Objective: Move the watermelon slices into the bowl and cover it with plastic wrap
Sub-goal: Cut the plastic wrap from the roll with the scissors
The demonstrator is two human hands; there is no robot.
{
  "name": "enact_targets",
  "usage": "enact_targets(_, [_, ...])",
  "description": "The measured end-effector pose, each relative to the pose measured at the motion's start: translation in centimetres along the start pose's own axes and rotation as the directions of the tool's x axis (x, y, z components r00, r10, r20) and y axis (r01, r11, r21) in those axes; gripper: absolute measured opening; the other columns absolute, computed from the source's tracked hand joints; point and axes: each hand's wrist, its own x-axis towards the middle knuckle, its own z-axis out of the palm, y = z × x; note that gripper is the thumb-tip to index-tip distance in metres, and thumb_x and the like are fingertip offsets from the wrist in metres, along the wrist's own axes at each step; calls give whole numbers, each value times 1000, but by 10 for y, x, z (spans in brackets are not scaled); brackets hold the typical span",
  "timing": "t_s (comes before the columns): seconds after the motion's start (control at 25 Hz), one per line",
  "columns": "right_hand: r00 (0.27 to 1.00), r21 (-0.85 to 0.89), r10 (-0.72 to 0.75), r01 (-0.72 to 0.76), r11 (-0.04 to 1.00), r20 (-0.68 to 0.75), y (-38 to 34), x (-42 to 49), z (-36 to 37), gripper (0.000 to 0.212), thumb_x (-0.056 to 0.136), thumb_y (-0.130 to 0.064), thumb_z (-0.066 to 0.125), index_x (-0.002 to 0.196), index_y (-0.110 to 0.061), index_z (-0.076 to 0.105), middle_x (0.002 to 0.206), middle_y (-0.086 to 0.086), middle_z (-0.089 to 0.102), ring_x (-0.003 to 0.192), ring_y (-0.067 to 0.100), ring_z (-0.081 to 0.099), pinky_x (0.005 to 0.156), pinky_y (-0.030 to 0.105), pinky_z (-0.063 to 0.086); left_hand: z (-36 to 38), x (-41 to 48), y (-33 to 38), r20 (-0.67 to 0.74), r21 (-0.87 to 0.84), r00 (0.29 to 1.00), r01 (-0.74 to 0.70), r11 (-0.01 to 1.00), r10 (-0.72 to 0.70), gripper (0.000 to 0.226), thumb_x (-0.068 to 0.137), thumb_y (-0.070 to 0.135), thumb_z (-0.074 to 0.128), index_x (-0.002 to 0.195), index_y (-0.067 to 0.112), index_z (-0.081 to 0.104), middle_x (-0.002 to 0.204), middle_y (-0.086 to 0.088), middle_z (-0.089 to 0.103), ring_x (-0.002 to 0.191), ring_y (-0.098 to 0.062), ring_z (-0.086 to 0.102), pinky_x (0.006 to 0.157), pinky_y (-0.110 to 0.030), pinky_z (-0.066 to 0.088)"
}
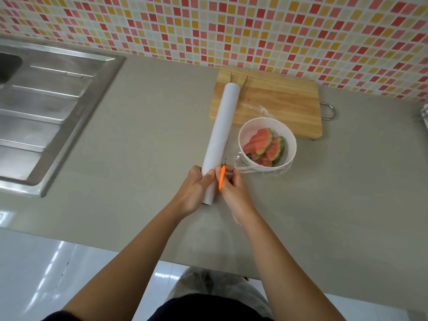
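Watermelon slices [264, 147] lie in the bowl [293, 147], wrap [261, 170] draped over it and apparently uncut. Left of the bowl, left hand [192, 191] grips the roll [222, 128]; right hand [234, 191] pinches an orange-handled cutter [221, 179]. Cutting and sealing remain.

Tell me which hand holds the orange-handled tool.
The right hand pinches the orange-handled tool; the left hand grips the plastic wrap roll instead.

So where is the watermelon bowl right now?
In the head view the white bowl sits on the counter right of centre, at the near edge of the wooden cutting board, just right of the plastic wrap roll.
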Motion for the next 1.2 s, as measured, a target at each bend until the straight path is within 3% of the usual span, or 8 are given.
enact_targets(0.08, [1000, -19, -3, 3, 1000, -6, -1, 1, 4, 10, 89, -35, 59, 91, -26, 56, 75, -13, 66, 74, -3, 63, 68, 14, 47, -4, 0, -1, -2, -10, 1000, 17, 1000, -17, 22, 98, 40, 41, 88, 21, 43, 97, 1, 47, 82, -8, 52, 67, -23, 40])
enact_targets(0.2, [1000, -35, -1, 0, 999, -22, -1, 4, 10, 13, 89, -35, 59, 92, -24, 54, 79, -6, 62, 72, 1, 59, 69, 18, 45, -12, -1, -3, -4, 0, 1000, 30, 1000, -30, 23, 98, 41, 42, 86, 22, 42, 94, 2, 46, 78, -8, 50, 63, -22, 37])
enact_targets(0.4, [996, -23, 26, -28, 999, -82, -10, 10, 19, 12, 87, -37, 61, 90, -27, 55, 77, -12, 58, 60, -15, 56, 57, 6, 43, -18, -4, -5, 17, -65, 997, 77, 995, -76, 22, 98, 40, 42, 89, 20, 43, 94, 1, 47, 77, -9, 50, 63, -22, 37])
enact_targets(0.64, [993, -37, 15, -19, 999, -116, -11, 6, 20, 15, 86, -38, 62, 88, -25, 56, 68, -11, 53, 56, -8, 51, 65, 16, 40, -22, -4, -3, 36, -90, 996, 87, 992, -84, 22, 98, 40, 42, 90, 20, 44, 93, 3, 48, 76, -8, 50, 63, -21, 37])
enact_targets(1.04, [995, 41, 57, -54, 998, -85, 9, -21, 14, 14, 89, -30, 60, 88, -17, 56, 67, -7, 47, 55, -7, 48, 59, 7, 41, -26, 1, 4, 52, -127, 994, 99, 987, -93, 25, 98, 40, 43, 90, 16, 44, 93, -2, 49, 78, -13, 52, 66, -26, 41])
enact_targets(1.2, [997, 20, 23, -21, 1000, -70, -9, -2, 18, 17, 88, -32, 61, 89, -16, 56, 69, -4, 47, 59, -2, 47, 61, 10, 41, -27, 0, 5, 54, -105, 996, 83, 991, -78, 24, 98, 40, 42, 93, 16, 45, 96, -1, 50, 79, -11, 53, 65, -23, 39])
